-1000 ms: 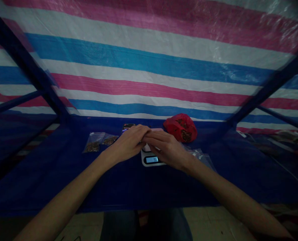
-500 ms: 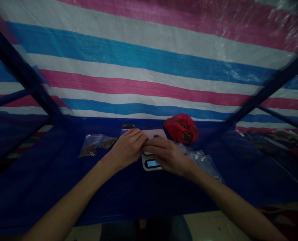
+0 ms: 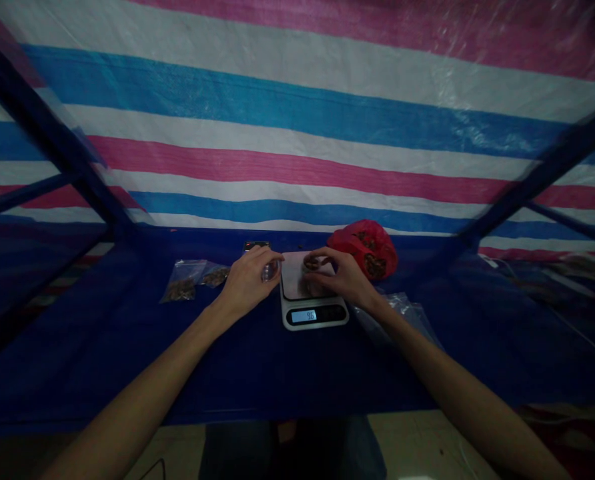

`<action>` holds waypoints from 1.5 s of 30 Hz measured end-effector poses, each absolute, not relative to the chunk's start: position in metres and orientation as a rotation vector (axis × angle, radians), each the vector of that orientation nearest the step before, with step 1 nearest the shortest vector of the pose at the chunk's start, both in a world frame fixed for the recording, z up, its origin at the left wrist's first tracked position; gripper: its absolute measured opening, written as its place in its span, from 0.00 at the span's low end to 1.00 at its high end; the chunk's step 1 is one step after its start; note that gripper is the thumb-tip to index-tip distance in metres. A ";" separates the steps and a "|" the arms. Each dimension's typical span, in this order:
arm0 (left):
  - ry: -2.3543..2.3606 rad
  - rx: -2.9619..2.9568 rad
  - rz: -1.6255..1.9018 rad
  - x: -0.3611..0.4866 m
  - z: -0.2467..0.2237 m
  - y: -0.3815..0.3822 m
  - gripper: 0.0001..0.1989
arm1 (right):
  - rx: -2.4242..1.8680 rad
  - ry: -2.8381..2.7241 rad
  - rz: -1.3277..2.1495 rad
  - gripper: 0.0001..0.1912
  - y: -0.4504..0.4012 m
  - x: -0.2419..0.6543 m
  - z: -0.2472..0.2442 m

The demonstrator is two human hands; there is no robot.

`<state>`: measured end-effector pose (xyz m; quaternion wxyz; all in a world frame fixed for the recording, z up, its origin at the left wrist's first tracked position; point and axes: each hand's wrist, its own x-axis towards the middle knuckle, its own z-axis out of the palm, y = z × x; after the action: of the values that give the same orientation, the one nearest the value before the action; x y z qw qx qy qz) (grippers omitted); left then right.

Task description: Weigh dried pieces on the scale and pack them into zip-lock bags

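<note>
A digital kitchen scale (image 3: 314,319) with a lit display lies in front of me; its digits look like 96, perhaps with a point. On its plate, my right hand (image 3: 345,275) curls thumb and fingers around a small round cup (image 3: 312,265) of brown dried pieces. Just left of the scale, my left hand (image 3: 250,279) is closed on a small clear plastic container (image 3: 270,270), partly hidden by the fingers. Behind my right hand sits a red plastic bag (image 3: 376,240), opened and showing more brown pieces.
Two clear zip bags with brown pieces, a larger bag (image 3: 181,283) and a smaller bag (image 3: 215,275), lie left. Clear plastic bags (image 3: 407,313) lie under my right forearm. A dark device (image 3: 256,246) is behind my left hand. Striped sheeting (image 3: 297,153) hangs behind the blue table (image 3: 217,373).
My hands were together over the scale and have moved apart. The left went leftward with the clear container, and the right is now around the cup on the plate. The display is now uncovered.
</note>
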<state>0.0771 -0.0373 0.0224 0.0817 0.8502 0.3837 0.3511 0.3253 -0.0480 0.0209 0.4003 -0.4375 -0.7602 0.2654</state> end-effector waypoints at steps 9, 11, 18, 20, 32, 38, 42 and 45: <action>1.292 2.467 1.014 0.090 0.036 -0.047 0.07 | -0.935 -1.972 0.632 0.23 -0.070 0.299 0.043; 1.310 2.407 1.011 0.090 0.038 -0.051 0.09 | -0.956 -1.970 0.606 0.24 -0.071 0.298 0.044; 1.366 2.253 1.031 0.094 0.039 -0.061 0.13 | -0.885 -2.206 0.366 0.15 -0.076 0.296 0.069; 1.348 2.186 1.064 0.094 0.037 -0.061 0.15 | -0.864 -2.320 0.271 0.14 -0.077 0.292 0.079; 1.023 1.643 1.224 0.088 0.048 -0.057 0.11 | -0.798 -2.394 -0.045 0.14 -0.072 0.293 0.130; 0.728 1.440 1.079 0.080 0.056 -0.052 0.15 | -1.111 -2.021 0.311 0.18 -0.085 0.363 0.080; 0.642 1.250 0.984 0.096 0.046 -0.042 0.16 | -1.355 -1.835 0.415 0.15 -0.082 0.386 0.035; 0.757 1.148 1.032 0.105 0.034 -0.038 0.17 | -1.556 -1.923 0.296 0.08 -0.071 0.385 0.016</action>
<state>0.1046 -0.0379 0.0344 0.6526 0.5057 0.3336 0.4550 0.3848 -0.0712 0.0159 0.3197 -0.5918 -0.7314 0.1127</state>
